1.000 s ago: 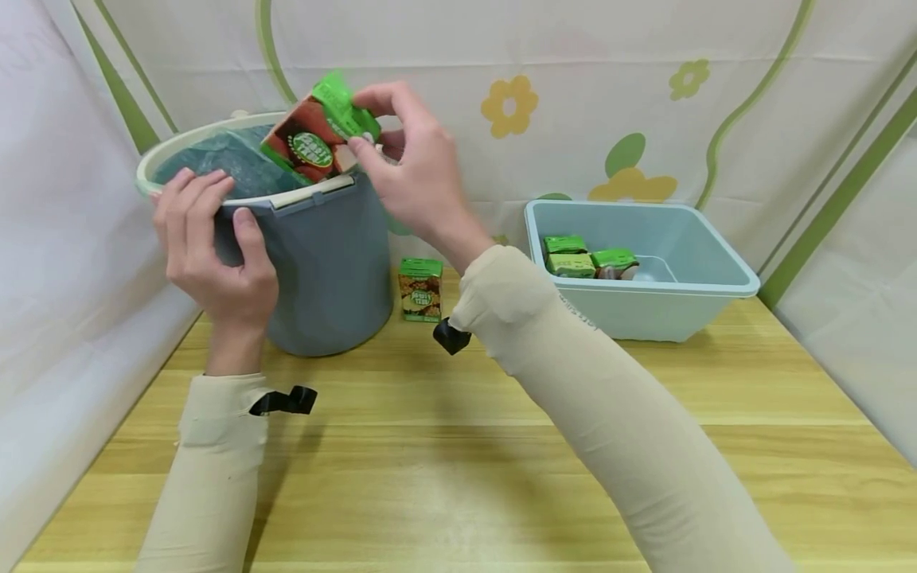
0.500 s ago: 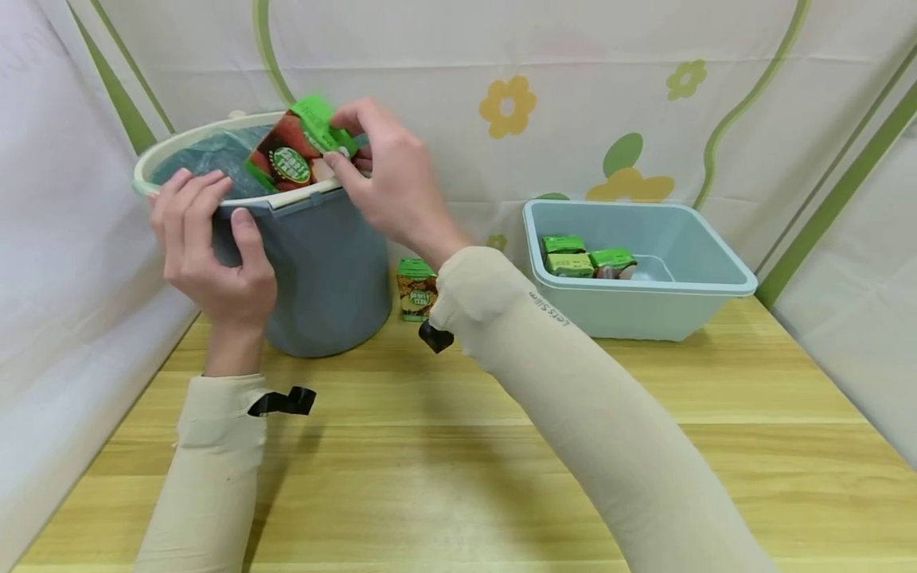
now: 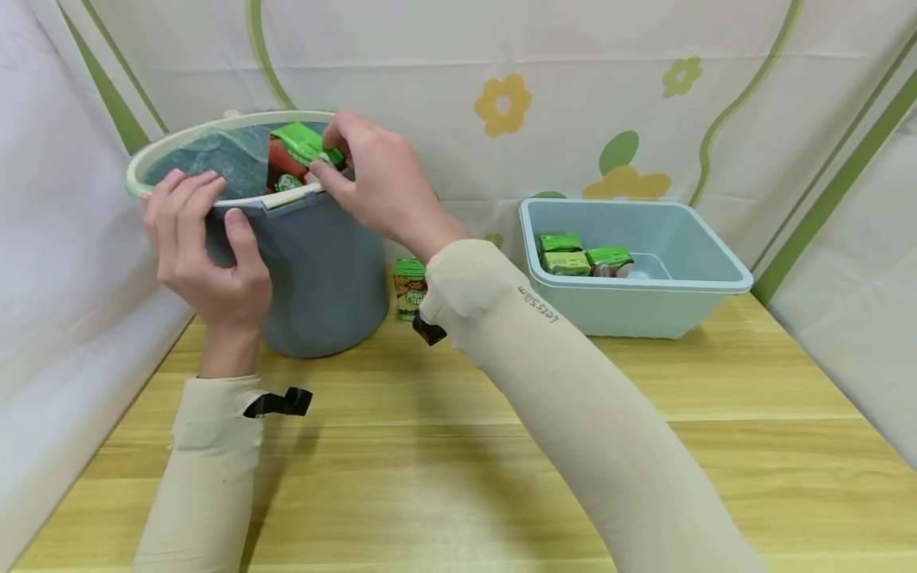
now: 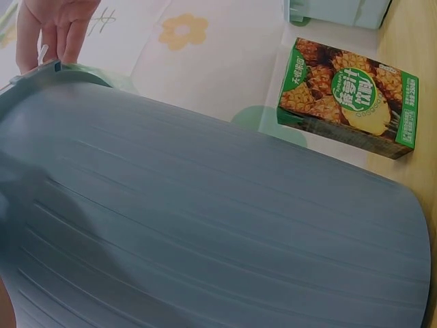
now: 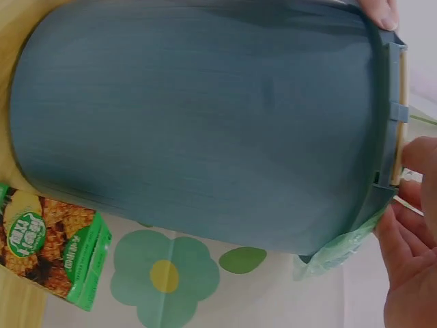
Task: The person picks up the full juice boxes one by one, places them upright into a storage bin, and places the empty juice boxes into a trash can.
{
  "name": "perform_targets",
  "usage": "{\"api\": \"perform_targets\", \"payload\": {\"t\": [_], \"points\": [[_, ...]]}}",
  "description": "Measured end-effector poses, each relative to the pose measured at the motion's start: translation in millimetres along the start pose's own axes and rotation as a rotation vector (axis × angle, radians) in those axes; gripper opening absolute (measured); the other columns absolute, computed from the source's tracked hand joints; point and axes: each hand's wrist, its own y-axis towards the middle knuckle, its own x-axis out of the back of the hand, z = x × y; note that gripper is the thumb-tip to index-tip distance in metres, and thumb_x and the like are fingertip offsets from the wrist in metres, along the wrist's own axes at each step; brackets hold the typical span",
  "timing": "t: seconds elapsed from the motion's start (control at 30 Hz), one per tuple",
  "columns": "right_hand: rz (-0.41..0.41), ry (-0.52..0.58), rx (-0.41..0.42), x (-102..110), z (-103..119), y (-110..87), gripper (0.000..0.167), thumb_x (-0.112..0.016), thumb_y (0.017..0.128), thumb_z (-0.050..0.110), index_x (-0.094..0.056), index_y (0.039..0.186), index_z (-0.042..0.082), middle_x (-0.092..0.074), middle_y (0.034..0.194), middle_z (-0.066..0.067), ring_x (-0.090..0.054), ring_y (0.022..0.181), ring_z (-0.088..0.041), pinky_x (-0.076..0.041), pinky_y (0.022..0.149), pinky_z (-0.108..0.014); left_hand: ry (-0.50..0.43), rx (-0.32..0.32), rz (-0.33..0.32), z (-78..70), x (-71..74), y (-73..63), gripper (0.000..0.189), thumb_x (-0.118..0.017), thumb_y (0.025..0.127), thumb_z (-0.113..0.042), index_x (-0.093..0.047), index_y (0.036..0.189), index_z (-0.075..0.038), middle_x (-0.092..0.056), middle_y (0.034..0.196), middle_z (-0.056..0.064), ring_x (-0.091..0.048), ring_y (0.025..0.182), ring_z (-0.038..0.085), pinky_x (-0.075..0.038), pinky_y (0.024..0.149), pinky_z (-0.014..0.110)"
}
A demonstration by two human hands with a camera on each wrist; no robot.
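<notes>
In the head view a blue-grey trash bin (image 3: 325, 274) with a cream rim stands at the left. A teal plastic liner (image 3: 222, 159) shows inside it. My left hand (image 3: 211, 263) grips the bin's near rim, fingers over the top and thumb outside. My right hand (image 3: 380, 179) pinches a green-topped juice box (image 3: 299, 142) at the mouth of the bin, its lower part hidden behind the rim. Beside the bin a pineapple juice box (image 4: 348, 99) stands upright on the table, partly covered by my right sleeve in the head view.
A pale blue plastic basin (image 3: 645, 314) stands at the right, with several green-topped juice boxes (image 3: 566, 263) at its left end. A white patterned cloth (image 3: 430, 64) hangs behind. The wooden table (image 3: 401, 477) stretches in front.
My right hand has moved left and down with the juice box, which has sunk lower into the bin and turned more upright. My left hand has kept its grip on the rim.
</notes>
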Motion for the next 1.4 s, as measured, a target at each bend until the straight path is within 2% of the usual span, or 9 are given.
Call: {"api": "perform_targets", "payload": {"t": [0.43,0.77,1.13,1.27,1.4], "points": [[0.039,-0.037,-0.013,2.6,4.3,2.6,0.027,-0.060,0.108,0.037,-0.062,0.126,0.017,-0.069,0.115,0.004,-0.059,0.098,-0.009,-0.047,0.087,-0.021,0.015,-0.001,0.005,2.1,2.5,1.4,0.041,-0.058,0.089,-0.031,-0.081,0.108,-0.003,-0.080,0.116,0.005,-0.063,0.131,0.017,-0.028,0.131,0.038],[0.052,-0.036,-0.007,3.3,3.0,1.4,0.033,-0.061,0.107,0.041,-0.060,0.127,0.016,-0.067,0.122,0.003,-0.060,0.111,-0.010,-0.046,0.097,-0.019,0.010,-0.007,0.003,1.9,2.0,1.2,0.042,-0.058,0.089,-0.031,-0.080,0.107,-0.002,-0.080,0.115,0.006,-0.063,0.131,0.018,-0.029,0.130,0.038],[0.051,-0.031,-0.003,4.7,1.6,0.1,0.033,-0.060,0.107,0.042,-0.061,0.126,0.015,-0.067,0.124,0.001,-0.061,0.113,-0.010,-0.046,0.098,-0.018,0.009,-0.004,0.004,-1.4,1.7,1.1,0.040,-0.059,0.089,-0.031,-0.081,0.108,-0.002,-0.080,0.115,0.006,-0.063,0.131,0.018,-0.028,0.131,0.038],[0.047,0.005,-0.013,5.2,0.1,-0.6,0.033,-0.062,0.106,0.042,-0.062,0.126,0.016,-0.068,0.125,0.003,-0.063,0.118,-0.009,-0.046,0.101,-0.016,0.016,-0.007,0.008,-0.2,1.6,0.7,0.040,-0.059,0.090,-0.031,-0.081,0.108,-0.004,-0.080,0.116,0.005,-0.063,0.131,0.018,-0.028,0.131,0.038],[0.037,0.108,-0.024,5.1,-4.3,-1.5,0.033,-0.067,0.104,0.040,-0.064,0.128,0.016,-0.069,0.129,0.003,-0.064,0.123,-0.007,-0.045,0.104,-0.012,0.019,-0.008,0.010,1.4,1.5,0.5,0.040,-0.059,0.090,-0.032,-0.081,0.108,-0.005,-0.079,0.117,0.004,-0.063,0.132,0.017,-0.028,0.131,0.038]]}}
